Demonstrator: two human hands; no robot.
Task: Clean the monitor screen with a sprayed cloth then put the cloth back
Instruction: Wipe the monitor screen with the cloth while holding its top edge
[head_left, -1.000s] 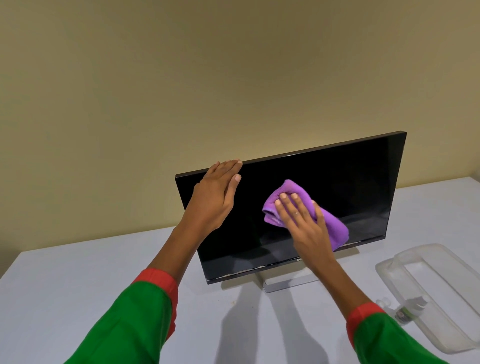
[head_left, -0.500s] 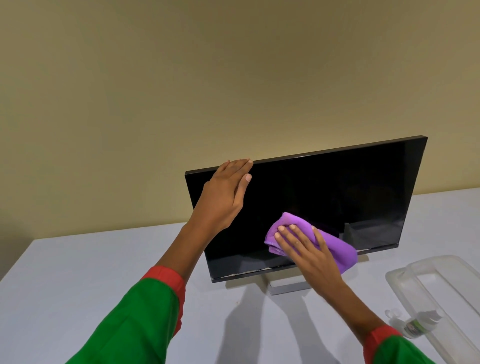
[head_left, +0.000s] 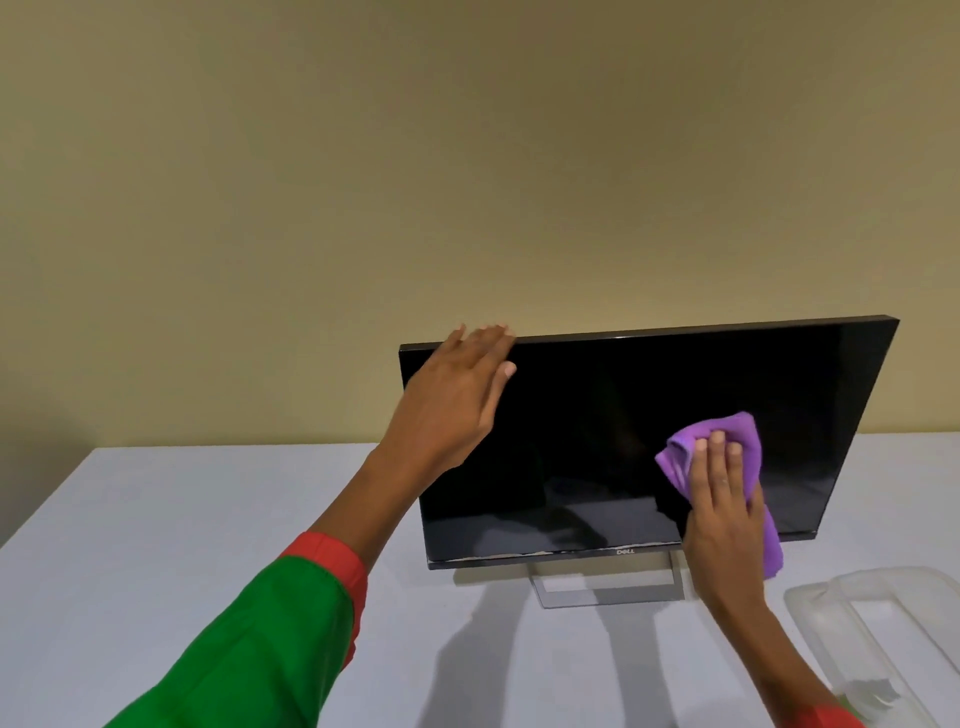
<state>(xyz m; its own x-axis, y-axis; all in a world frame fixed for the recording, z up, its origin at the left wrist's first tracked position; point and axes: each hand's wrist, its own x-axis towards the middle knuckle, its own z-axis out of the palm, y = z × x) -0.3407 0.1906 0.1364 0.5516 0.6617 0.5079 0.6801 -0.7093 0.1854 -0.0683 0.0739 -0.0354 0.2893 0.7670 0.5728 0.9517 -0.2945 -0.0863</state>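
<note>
Black monitor (head_left: 597, 441) upright on the white desk (head_left: 182, 545), tilted back a little, screen dark, small logo on the lower bezel. Propped on a silver open-frame stand (head_left: 605, 590), right by the beige wall (head_left: 467, 156).

Left hand (head_left: 452, 400) up at the top left corner of the monitor, fingers straight and close together, fingertips reaching over the top edge, thumb laid against the glass. Flat and relaxed, gripping nothing. Green sleeve (head_left: 249, 654) with a red cuff trailing back across the desk.

Right hand (head_left: 722, 499) flat on the purple cloth (head_left: 727, 436), fingers straight and slightly spread, pressing it onto the lower right part of the screen. Cloth bunched, one fold poking out left of the fingertips, a tail hanging down below the bottom bezel beside the wrist. Whether the thumb was tucked under the cloth: could not tell.

Clear plastic tray (head_left: 841, 597) lying on the desk off to the right, near the monitor's lower right corner but apart from it. Something small and pale with a touch of green inside its near end, too blurred to name.
</note>
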